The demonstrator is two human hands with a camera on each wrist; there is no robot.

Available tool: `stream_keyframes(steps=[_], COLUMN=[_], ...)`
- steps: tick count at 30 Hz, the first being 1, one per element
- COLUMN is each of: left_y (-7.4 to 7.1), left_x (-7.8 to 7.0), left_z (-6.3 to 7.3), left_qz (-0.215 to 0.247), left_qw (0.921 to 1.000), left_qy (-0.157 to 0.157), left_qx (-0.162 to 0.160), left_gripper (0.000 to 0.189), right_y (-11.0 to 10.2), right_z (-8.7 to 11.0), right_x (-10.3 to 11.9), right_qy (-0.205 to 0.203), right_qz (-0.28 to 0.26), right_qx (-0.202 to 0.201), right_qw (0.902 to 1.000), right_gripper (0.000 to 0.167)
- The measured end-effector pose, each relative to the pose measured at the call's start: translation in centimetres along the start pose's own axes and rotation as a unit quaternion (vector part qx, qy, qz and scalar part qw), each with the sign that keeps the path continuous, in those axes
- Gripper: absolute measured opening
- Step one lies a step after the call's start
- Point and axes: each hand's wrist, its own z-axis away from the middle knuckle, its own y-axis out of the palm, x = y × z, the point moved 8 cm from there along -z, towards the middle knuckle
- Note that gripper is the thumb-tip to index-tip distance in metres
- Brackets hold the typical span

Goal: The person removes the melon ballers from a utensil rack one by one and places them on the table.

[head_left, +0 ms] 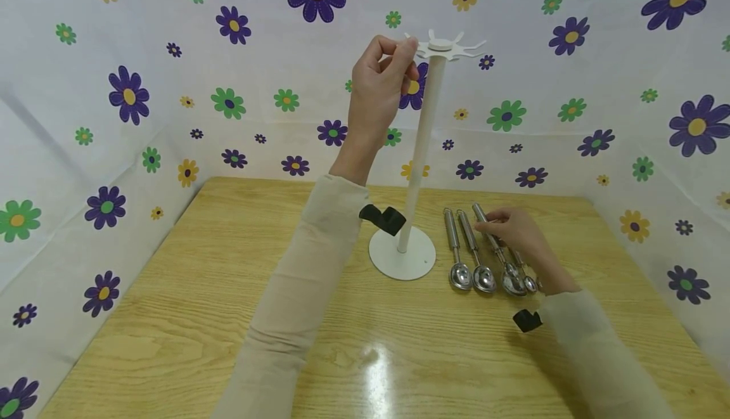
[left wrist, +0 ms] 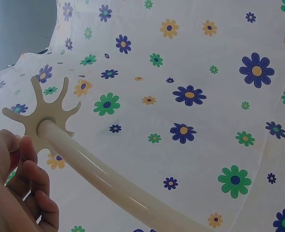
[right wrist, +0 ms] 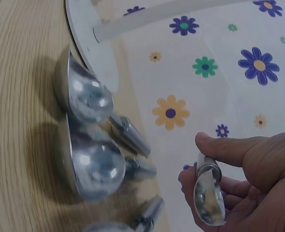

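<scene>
A white stand (head_left: 422, 134) with a round base and a crown of prongs rises from the table. At its top my left hand (head_left: 381, 80) pinches one prong between thumb and fingers, seen also beside the hooked crown (left wrist: 35, 121) in the left wrist view. My right hand (head_left: 518, 235) grips the handle of a metal ice cream scoop (right wrist: 209, 200), its bowl pointing back toward the wrist camera. That scoop is held above the others. Two larger scoops (head_left: 461, 276) (right wrist: 96, 162) lie left of this hand, handles pointing away. More bowls (head_left: 530, 284) lie partly hidden beneath it.
The wooden table (head_left: 228, 305) carries the stand's round base (head_left: 403, 267) just left of the scoops. A white cloth (head_left: 256, 77) with printed flowers encloses the back and sides of the table.
</scene>
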Motion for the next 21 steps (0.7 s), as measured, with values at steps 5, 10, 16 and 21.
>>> stream_keyframes(steps=[5,10,16,21], left_y=[0.0,0.1,0.1,0.0], left_x=[0.0,0.2,0.0,0.0], left_z=[0.0,0.1,0.1,0.1], left_qz=[0.004,0.004,0.005,0.004], left_qw=[1.0,1.0,1.0,0.9999], left_qy=[-0.002,-0.007,0.005,0.012], left_qx=[0.0,-0.001,0.003,0.005], left_gripper=[0.015,0.014,0.015,0.015], right_y=[-1.6,-3.1,-4.7,-6.1], right_z=[0.6,1.1,1.1,1.3], right_x=[-1.4,-2.8,-5.1,-6.4], right_qy=[0.01,0.014,0.019,0.027], right_qz=[0.015,0.022,0.022,0.018], right_qx=[-0.005,-0.012,-0.014,-0.012], right_qw=[0.9998,0.9996,0.9995,0.9994], right_gripper=[0.066,0.067,0.072,0.072])
